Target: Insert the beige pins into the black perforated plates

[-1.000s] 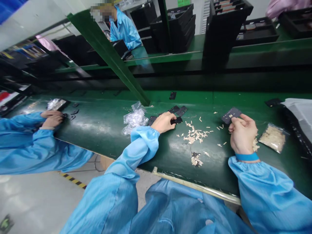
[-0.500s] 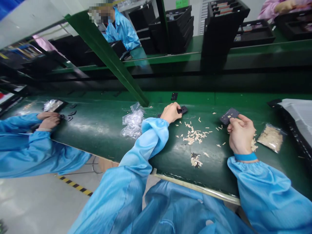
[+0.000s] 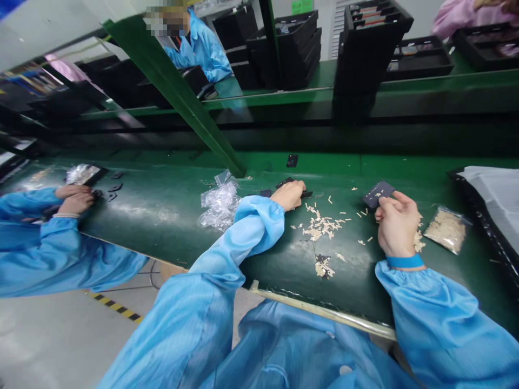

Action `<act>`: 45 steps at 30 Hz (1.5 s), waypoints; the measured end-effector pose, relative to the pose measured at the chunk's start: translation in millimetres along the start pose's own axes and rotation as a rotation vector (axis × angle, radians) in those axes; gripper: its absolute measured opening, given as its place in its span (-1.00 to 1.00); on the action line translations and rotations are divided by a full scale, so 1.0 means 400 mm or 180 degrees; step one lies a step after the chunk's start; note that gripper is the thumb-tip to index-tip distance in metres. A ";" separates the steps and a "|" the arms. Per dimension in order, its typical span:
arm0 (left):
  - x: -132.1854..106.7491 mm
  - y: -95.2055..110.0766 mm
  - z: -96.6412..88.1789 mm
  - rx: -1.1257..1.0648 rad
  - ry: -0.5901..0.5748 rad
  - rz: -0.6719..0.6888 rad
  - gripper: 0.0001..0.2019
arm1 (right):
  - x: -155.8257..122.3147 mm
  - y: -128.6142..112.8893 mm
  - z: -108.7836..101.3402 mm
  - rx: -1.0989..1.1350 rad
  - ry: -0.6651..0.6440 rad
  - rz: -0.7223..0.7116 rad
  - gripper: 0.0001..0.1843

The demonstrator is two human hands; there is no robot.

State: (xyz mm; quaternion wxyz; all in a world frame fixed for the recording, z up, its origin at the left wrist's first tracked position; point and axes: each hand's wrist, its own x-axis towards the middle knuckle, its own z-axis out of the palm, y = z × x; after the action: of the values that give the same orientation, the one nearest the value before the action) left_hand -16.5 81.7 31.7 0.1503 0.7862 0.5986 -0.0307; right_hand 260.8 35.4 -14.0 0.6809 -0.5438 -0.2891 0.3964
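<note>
On the green table point(image 3: 348, 286) a clear plastic bag point(image 3: 219, 206) lies left of my hands; my right hand point(image 3: 398, 224) pinches a dark plate point(image 3: 378, 194) between thumb and fingers, my left hand point(image 3: 288, 195) closes on small black pieces point(image 3: 307, 194), and pale chips point(image 3: 320, 229) lie scattered between them

And here's the line-side view: a long green workbench point(image 3: 162, 173) runs across the room, with a slanting green steel beam point(image 3: 174, 92) rising over it. Beyond, stacks of black trays point(image 3: 368, 48) tower on a second green bench point(image 3: 308, 97), against a white wall point(image 3: 421, 16) with a small green sign point(image 3: 302, 6). Below, yellow-and-black hazard tape point(image 3: 113, 307) marks the shiny grey floor point(image 3: 52, 340).
</note>
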 end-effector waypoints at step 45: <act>-0.232 -0.254 -0.065 0.0007 -0.0185 -0.2035 -0.72 | -0.029 -0.022 0.030 0.0088 -0.0086 0.0219 -0.56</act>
State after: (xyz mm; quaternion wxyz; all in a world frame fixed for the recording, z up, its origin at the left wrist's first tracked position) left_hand -142.8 26.5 57.2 0.1492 0.5573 0.8107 -0.0994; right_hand 246.9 30.8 -2.2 0.6703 -0.5386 -0.2739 0.4308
